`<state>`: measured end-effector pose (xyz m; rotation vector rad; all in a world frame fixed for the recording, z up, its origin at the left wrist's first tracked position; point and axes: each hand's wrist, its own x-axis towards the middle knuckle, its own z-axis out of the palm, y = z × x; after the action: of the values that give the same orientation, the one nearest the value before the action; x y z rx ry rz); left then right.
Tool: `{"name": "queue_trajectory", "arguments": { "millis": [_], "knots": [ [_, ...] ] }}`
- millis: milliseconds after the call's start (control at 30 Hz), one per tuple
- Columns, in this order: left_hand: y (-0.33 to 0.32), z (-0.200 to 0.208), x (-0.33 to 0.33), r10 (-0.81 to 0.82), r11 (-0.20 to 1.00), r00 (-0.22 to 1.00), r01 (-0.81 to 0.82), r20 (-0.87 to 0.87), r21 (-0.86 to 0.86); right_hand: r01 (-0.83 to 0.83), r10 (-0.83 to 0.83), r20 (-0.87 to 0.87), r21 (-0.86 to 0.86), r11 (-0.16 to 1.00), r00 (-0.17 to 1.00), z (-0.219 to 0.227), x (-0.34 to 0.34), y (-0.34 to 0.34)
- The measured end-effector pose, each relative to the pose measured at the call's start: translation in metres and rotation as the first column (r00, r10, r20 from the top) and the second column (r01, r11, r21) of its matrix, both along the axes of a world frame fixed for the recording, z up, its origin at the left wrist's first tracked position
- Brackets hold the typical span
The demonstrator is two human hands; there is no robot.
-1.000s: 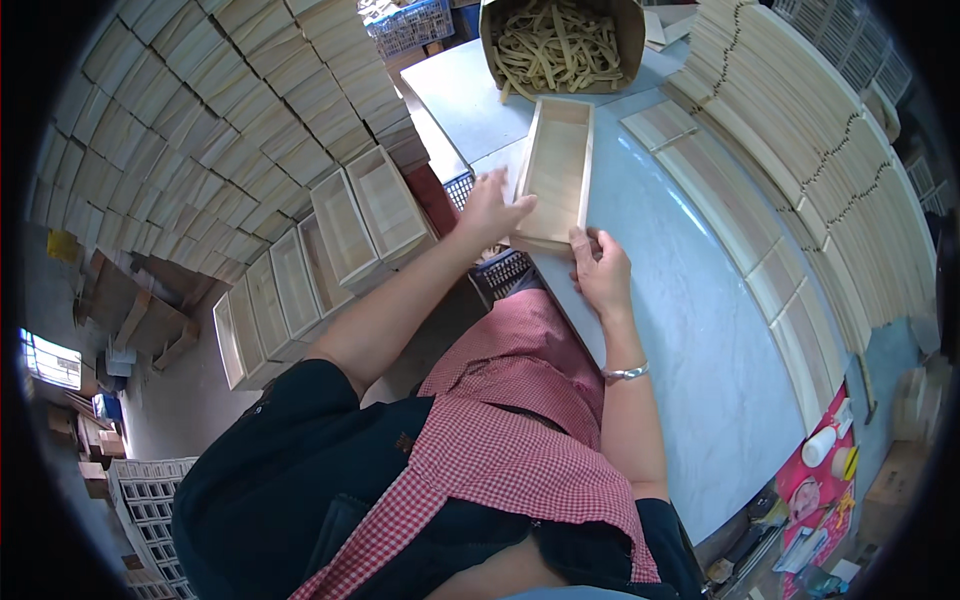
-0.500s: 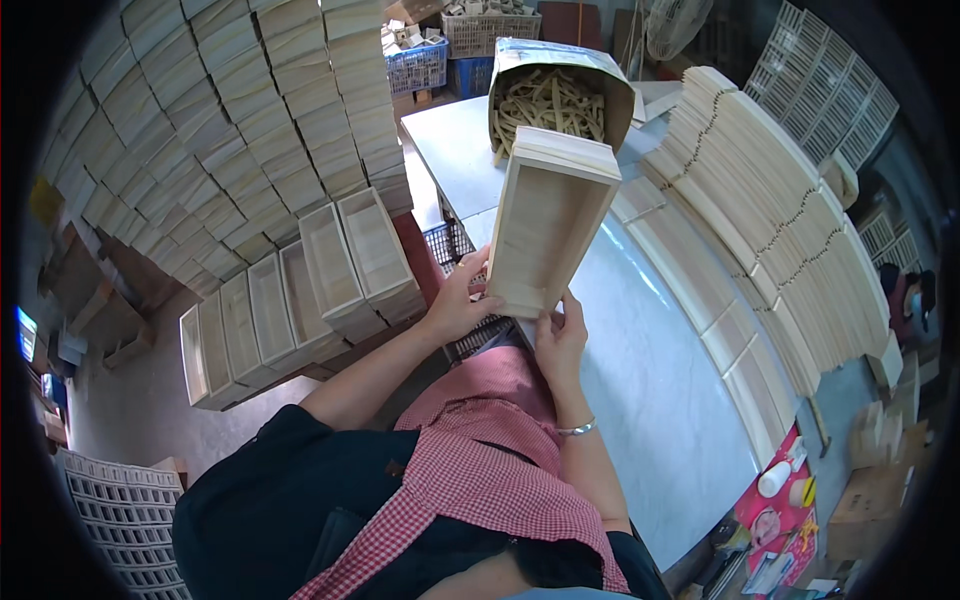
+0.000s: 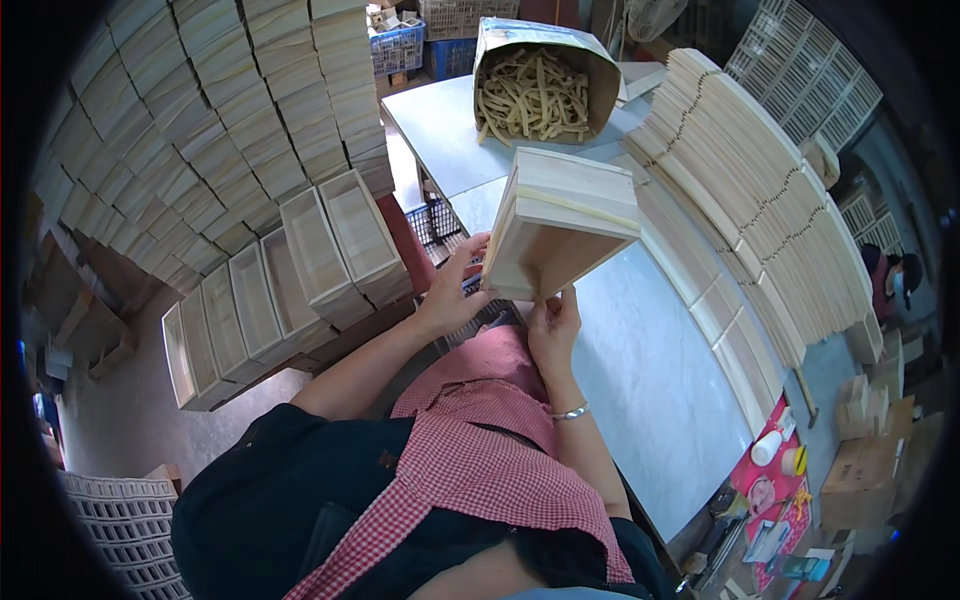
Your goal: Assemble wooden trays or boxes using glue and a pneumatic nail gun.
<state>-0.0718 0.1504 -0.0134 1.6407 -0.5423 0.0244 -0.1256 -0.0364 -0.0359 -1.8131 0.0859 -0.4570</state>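
Observation:
Before me is a long, shallow, open wooden box (image 3: 575, 210), tilted so that its near end is low and its far end raised. A pale yellow strip runs along its raised end. My left hand (image 3: 452, 290) grips its left near corner, with the thumb below and the fingers partly hidden by its side. My right hand (image 3: 554, 325) holds the near bottom edge between thumb and fingers. Just beyond the box, a carton (image 3: 612, 92) lies on its side, its open mouth full of pale yellow strips (image 3: 535, 100).
A white table (image 3: 650, 390) extends to my right, carrying long rows of stacked thin wooden boards (image 3: 735, 150). Several open wooden boxes (image 3: 340, 245) stand at my left, before a tall wall of stacked wood (image 3: 215, 110). A white bottle (image 3: 767, 448) lies near the table's right corner.
The box has tipped, its far end coming up and toward me, so that its end face shows more. Both hands keep hold of it. The view has shifted slightly.

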Motion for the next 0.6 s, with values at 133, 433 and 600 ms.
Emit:
{"name": "queue_trajectory", "arguments": {
  "millis": [133, 433, 600],
  "knots": [
    [-0.003, 0.001, -0.002, 0.007, 0.999, 0.999, -0.009, 0.043, 0.033, -0.002, 0.003, -0.015, 0.044, 0.999, 1.000, -0.007, 0.001, -0.004],
    [0.004, -0.007, 0.012, 0.033, 0.999, 0.998, -0.032, -0.045, 0.006, 0.016, 0.013, 0.221, -0.127, 0.992, 0.975, 0.009, -0.014, 0.018],
    [0.006, -0.002, 0.021, -0.021, 0.994, 0.962, -0.009, -0.273, -0.107, 0.025, 0.015, 0.231, -0.169, 0.985, 0.973, 0.019, -0.031, 0.030]
  ]
}}
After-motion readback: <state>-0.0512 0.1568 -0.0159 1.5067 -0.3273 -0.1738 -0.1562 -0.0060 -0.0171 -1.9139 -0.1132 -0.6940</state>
